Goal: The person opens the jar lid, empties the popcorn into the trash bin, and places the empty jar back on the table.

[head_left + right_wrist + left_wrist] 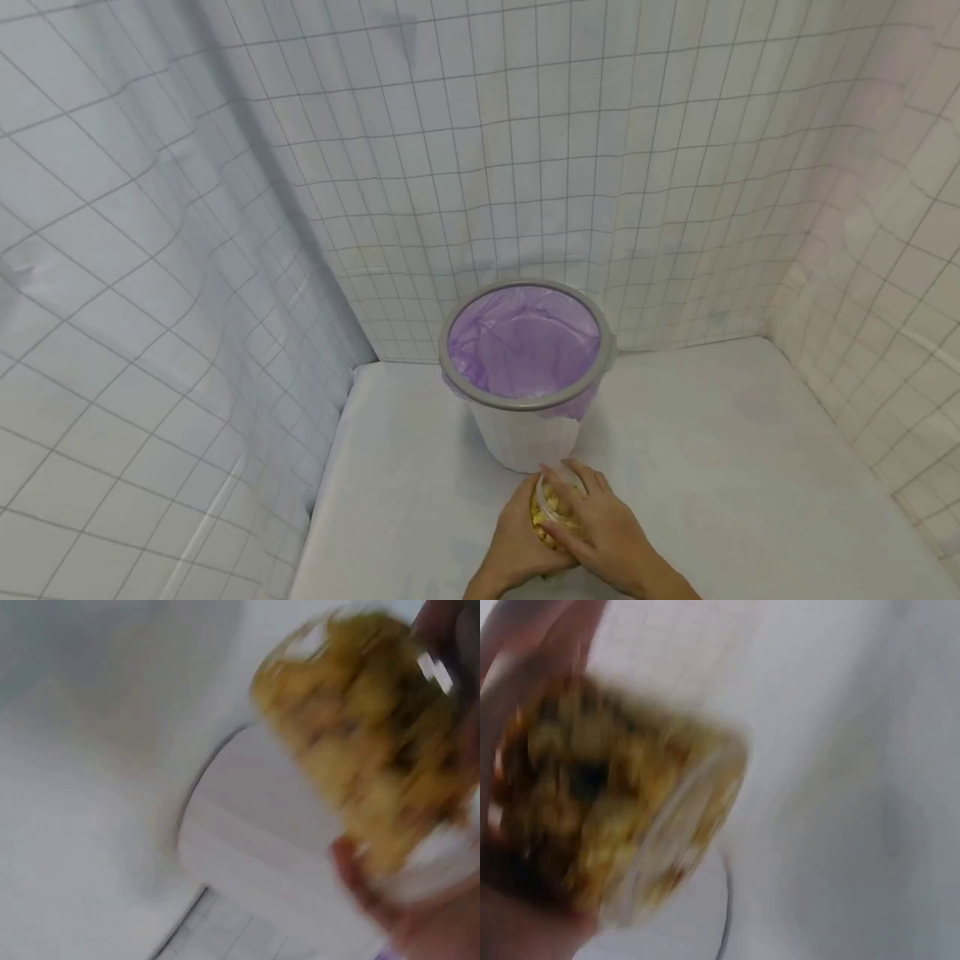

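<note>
Both hands hold a clear jar (553, 506) filled with yellow-brown pieces; their exact kind is blurred. My left hand (517, 533) grips the jar's side, and in the left wrist view the jar (615, 787) is tilted. Over the whitish top of the jar lies my right hand (603, 525), its fingers curled round the rim. The right wrist view gives the jar (367, 735) with the fingers (364, 889) at its whitish end. Just beyond the hands stands a white bin (525, 437) with a grey rim and a purple bag liner (536, 346).
The bin stands on a white-covered surface (405, 483) near the back. White grid-patterned sheets (562, 167) hang behind and at both sides.
</note>
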The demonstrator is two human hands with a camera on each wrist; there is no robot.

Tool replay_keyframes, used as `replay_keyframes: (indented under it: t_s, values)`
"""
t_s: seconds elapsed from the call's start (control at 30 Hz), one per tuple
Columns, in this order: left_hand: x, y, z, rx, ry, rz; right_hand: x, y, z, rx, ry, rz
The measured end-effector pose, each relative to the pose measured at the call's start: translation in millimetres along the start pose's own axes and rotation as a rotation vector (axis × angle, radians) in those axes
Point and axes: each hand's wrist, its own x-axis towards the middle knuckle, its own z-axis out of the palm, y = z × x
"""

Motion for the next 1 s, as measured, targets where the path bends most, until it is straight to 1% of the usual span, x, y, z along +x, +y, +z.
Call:
replay_keyframes:
  t_s: [0.03, 0.07, 0.1, 0.13, 0.17, 0.2, 0.23, 0.27, 0.3, 0.37, 0.4, 0.43, 0.47, 0.5, 0.53, 0.57, 0.6, 0.63, 0.7, 0.73, 0.77, 0.8, 0.83, 0.9, 1.0]
  values:
    - [0.7, -3.1, -8.0, -0.121, -0.106, -0.017, -2.1, 5.3, -4.0, 0.050, -0.033, -0.079]
    - [1.3, -6.4, -15.2, -0.222, -0.210, -0.038, -3.8, 9.5, -8.9, 0.123, -0.086, -0.139]
    - [1.3, -9.3, -21.0, -0.291, -0.297, -0.058, -5.5, 12.7, -13.5, 0.191, -0.148, -0.185]
    - [1.0, -12.0, -24.9, -0.333, -0.357, -0.073, -7.1, 15.1, -17.5, 0.246, -0.202, -0.210]
    - [0.3, -14.4, -26.2, -0.347, -0.380, -0.084, -8.3, 15.8, -20.2, 0.291, -0.241, -0.209]
    - [-0.7, -15.7, -24.9, -0.318, -0.367, -0.089, -9.0, 14.6, -21.7, 0.331, -0.282, -0.151]
    - [-1.9, -15.2, -21.4, -0.262, -0.318, -0.093, -8.5, 10.9, -22.1, 0.338, -0.302, -0.059]
    - [-2.9, -13.7, -15.7, -0.179, -0.241, -0.082, -7.1, 5.4, -21.2, 0.321, -0.301, 0.052]
    - [-3.5, -11.2, -8.6, -0.080, -0.143, -0.069, -5.4, -0.8, -18.6, 0.284, -0.281, 0.162]
    - [-3.2, -4.0, 5.7, 0.122, 0.049, -0.076, -1.9, -12.9, -10.2, 0.182, -0.211, 0.340]
    - [-2.8, 0.1, 11.3, 0.212, 0.124, -0.084, -0.2, -17.7, -6.0, 0.130, -0.183, 0.397]
    - [-2.3, 3.9, 15.0, 0.274, 0.178, -0.087, 1.0, -20.7, -2.4, 0.076, -0.139, 0.399]
    - [-1.8, 6.4, 17.2, 0.320, 0.210, -0.084, 1.6, -21.1, 0.4, 0.039, -0.099, 0.372]
    - [-1.3, 7.8, 16.9, 0.313, 0.212, -0.087, 0.8, -19.2, 2.1, 0.013, -0.063, 0.322]
    - [-1.8, 8.2, 14.3, 0.271, 0.189, -0.091, -0.4, -16.2, 2.3, 0.003, -0.030, 0.257]
    - [-2.4, 7.2, 9.9, 0.216, 0.148, -0.082, -1.8, -12.3, 1.0, 0.012, -0.013, 0.193]
    - [-3.0, 5.5, 4.3, 0.138, 0.089, -0.071, -3.2, -8.0, -1.4, 0.034, -0.009, 0.125]
    - [-3.3, 3.2, -2.1, 0.037, 0.016, -0.060, -4.3, -3.5, -5.0, 0.069, -0.021, 0.057]
    - [-3.3, -2.7, -14.8, -0.154, -0.133, -0.041, -6.5, 4.4, -12.7, 0.155, -0.076, -0.059]
    - [-3.2, -5.2, -20.0, -0.230, -0.200, -0.036, -7.1, 7.8, -15.5, 0.198, -0.106, -0.111]
    - [-3.2, -7.3, -23.8, -0.283, -0.256, -0.029, -7.5, 9.5, -17.8, 0.230, -0.133, -0.145]
    - [-3.2, -8.8, -26.0, -0.329, -0.295, -0.031, -7.8, 10.1, -19.6, 0.263, -0.157, -0.159]
    - [-3.1, -9.9, -26.6, -0.344, -0.310, -0.027, -7.7, 9.5, -20.3, 0.285, -0.166, -0.158]
    - [-2.7, -9.2, -23.8, -0.327, -0.296, -0.023, -6.6, 4.9, -18.3, 0.249, -0.127, -0.110]
    - [-1.9, -5.2, -16.7, -0.279, -0.239, -0.026, -2.8, -5.0, -12.3, 0.117, -0.027, -0.004]
